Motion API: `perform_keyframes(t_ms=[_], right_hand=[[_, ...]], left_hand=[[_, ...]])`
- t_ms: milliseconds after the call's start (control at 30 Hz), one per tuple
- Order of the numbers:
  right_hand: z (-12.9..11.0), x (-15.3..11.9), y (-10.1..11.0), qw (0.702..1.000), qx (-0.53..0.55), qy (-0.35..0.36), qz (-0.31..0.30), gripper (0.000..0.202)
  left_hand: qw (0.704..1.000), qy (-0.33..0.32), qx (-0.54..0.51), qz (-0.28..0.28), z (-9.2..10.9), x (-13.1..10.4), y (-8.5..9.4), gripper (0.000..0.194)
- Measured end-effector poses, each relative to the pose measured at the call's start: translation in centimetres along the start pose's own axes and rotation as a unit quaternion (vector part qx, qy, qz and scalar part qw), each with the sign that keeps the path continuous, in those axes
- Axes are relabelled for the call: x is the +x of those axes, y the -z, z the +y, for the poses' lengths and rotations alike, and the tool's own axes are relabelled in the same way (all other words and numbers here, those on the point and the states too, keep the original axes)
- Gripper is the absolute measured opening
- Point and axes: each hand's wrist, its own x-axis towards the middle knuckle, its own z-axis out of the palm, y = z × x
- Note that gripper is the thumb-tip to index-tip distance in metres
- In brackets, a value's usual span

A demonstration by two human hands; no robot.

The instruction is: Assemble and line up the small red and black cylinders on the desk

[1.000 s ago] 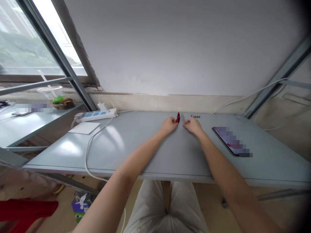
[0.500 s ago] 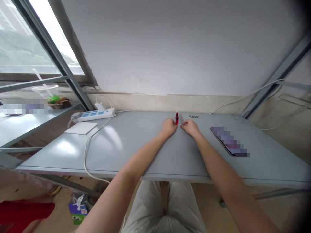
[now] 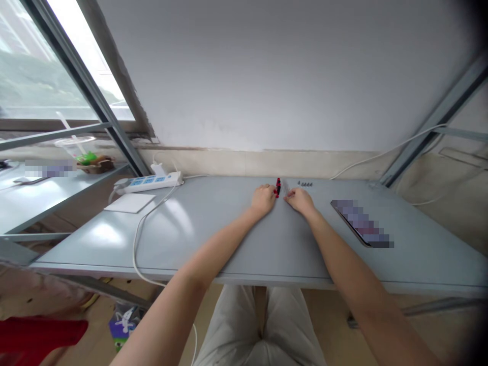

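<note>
Near the back of the grey desk [image 3: 229, 244], my left hand [image 3: 264, 199] is closed, its fingertips on a small red and black object [image 3: 278, 187]. Just to the right, my right hand [image 3: 300, 200] is pinched at the edge of a clear, see-through item [image 3: 284, 188], too small to make out. Several small dark pieces [image 3: 306, 184] lie in a short row behind my right hand. The two hands are a small gap apart.
A phone [image 3: 360, 223] lies on the right. At the left are a white power strip [image 3: 152, 182], a flat white square [image 3: 129, 203] and a cable [image 3: 136, 239] crossing the front edge. The wall [image 3: 267, 76] rises behind the desk.
The red and black object has turned in my left fingers, showing more black now. The whole view has shifted slightly. My right hand stays at the clear item.
</note>
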Motion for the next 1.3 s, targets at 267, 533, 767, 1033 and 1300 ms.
perform_keyframes(t_ms=[267, 533, 767, 1033, 1300], right_hand=[[-0.5, -0.3, 0.3, 1.0, 0.016, -0.012, 0.007, 0.009], [-1.5, -0.8, 0.8, 0.999, -0.041, 0.021, 0.025, 0.008], [-1.7, -1.0, 0.8, 0.996, -0.083, 0.031, 0.002, 0.015], [-1.7, -1.0, 0.8, 0.995, -0.093, 0.035, -0.004, 0.016], [-1.7, -1.1, 0.8, 0.995, -0.098, 0.033, -0.003, 0.016]], left_hand=[[0.995, 0.084, -0.021, 0.049, -2.0, -0.4, 1.1, 0.003], [0.987, 0.125, -0.075, 0.071, -2.8, -0.8, 1.6, 0.006], [0.985, 0.133, -0.087, 0.07, -2.3, -0.8, 1.7, 0.007], [0.982, 0.133, -0.108, 0.072, -2.3, -0.8, 1.6, 0.006], [0.978, 0.141, -0.135, 0.073, -2.5, -0.8, 1.5, 0.005]])
